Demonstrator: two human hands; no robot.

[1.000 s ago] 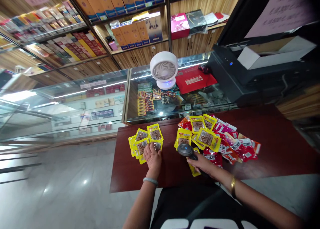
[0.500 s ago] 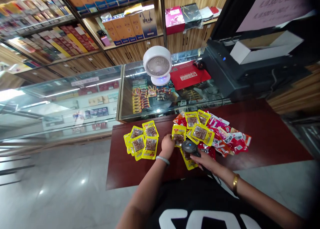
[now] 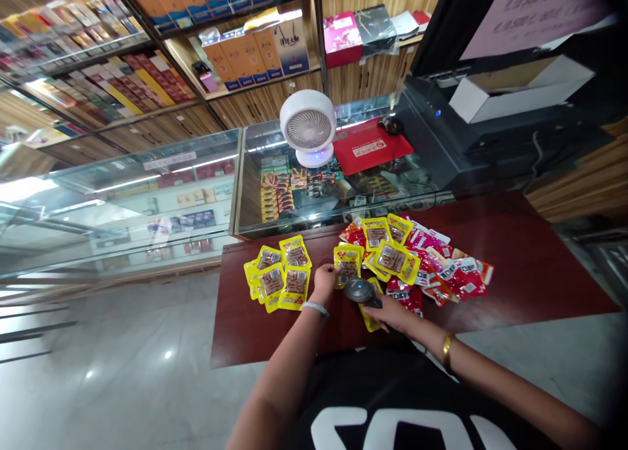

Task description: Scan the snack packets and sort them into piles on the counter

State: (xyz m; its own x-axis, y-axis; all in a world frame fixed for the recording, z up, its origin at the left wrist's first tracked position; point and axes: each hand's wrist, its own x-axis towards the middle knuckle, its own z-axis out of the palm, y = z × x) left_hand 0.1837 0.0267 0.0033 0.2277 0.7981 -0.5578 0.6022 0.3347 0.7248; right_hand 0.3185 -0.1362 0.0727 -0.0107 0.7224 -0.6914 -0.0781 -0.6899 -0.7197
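My left hand (image 3: 326, 284) pinches the left edge of a yellow snack packet (image 3: 348, 264) with a clear window showing brown pieces. In my right hand (image 3: 391, 312) is a black handheld barcode scanner (image 3: 360, 290), its head close to the lower edge of that packet. Partly under the scanner lies another yellow packet (image 3: 371, 318). To the right, several yellow packets (image 3: 396, 261) rest on a heap of red and pink packets (image 3: 461, 276). Left of my hands, a separate group of yellow packets (image 3: 278, 276) lies on the dark red tabletop (image 3: 235, 342).
Behind the tabletop stands a glass display case (image 3: 294, 227) with a white fan (image 3: 308, 126) and a red mat (image 3: 375, 148) on top. A dark machine (image 3: 441, 136) carrying an open white box (image 3: 520, 90) is at the right. Stocked shelves line the back.
The scanner in my right hand has moved left, closer to the packet my left hand holds. That packet and my left hand have shifted slightly left.
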